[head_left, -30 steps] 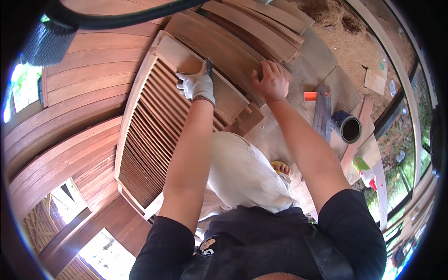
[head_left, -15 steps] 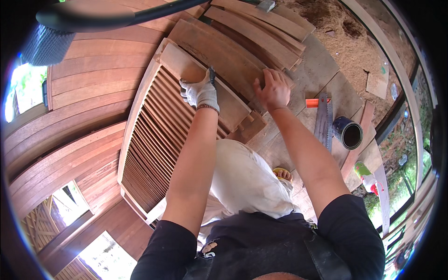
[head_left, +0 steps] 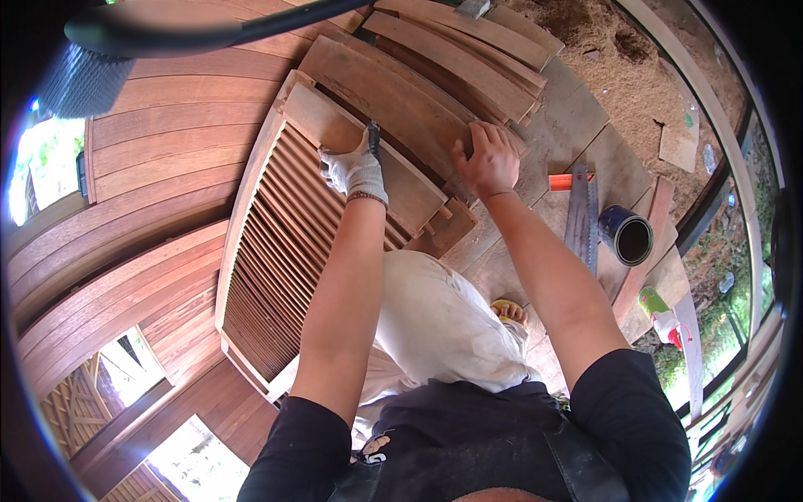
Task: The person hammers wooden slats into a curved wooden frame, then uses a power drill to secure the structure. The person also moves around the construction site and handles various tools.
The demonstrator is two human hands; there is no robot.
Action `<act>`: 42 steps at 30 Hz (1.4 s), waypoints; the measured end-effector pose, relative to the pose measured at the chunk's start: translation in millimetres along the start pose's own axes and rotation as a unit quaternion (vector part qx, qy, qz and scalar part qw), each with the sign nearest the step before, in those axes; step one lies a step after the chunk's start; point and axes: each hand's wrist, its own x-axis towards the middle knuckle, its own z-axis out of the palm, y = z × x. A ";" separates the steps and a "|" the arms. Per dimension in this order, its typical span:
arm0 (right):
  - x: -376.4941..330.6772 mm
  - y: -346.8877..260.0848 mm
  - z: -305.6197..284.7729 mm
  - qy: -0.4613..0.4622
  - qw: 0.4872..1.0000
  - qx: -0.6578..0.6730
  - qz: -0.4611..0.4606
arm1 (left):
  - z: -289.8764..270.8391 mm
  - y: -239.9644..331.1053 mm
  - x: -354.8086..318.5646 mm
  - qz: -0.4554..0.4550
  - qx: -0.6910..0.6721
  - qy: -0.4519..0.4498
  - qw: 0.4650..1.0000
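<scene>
A louvred wooden panel (head_left: pixel 276 251) with many narrow slats leans across the left of my legs. My left hand (head_left: pixel 355 167), in a white knitted glove with a dark thumb, is on its wide end rail (head_left: pixel 410 197). The fingers curl over the rail's slat side and the thumb stretches along its face. My bare right hand (head_left: pixel 489 163) lies on the end of a wide brown board (head_left: pixel 376 84) beside the panel, thumb apart and fingers bent over the board. What is under the right fingertips is hidden.
Several curved-looking planks (head_left: pixel 460 58) are stacked at the far side. On the floor to my right are a handsaw (head_left: pixel 579 217), an orange object (head_left: pixel 559 181), an open dark can (head_left: pixel 626 237), a green-and-white bottle (head_left: pixel 659 316) and a wood strip (head_left: pixel 646 251). Sawdust (head_left: pixel 619 92) lies beyond.
The view has shifted very slightly. Both hands keep their places on the panel and the board, with only a tiny movement of the left hand.
</scene>
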 end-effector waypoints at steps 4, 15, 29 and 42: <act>-0.6 0.7 0.1 0.011 1.000 -0.002 -0.003 | 0.7 2.3 -4.6 0.031 -0.015 0.001 0.999; -0.2 -0.4 -1.5 0.008 1.000 0.007 -0.001 | 6.1 -3.7 3.4 0.007 0.002 0.012 1.000; -0.2 -1.4 -2.7 -0.007 1.000 0.007 0.007 | 3.6 -3.6 2.9 0.037 -0.013 0.022 0.999; -2.2 1.0 2.0 0.002 1.000 -0.007 0.004 | 2.7 -0.6 0.7 0.024 -0.012 0.001 1.000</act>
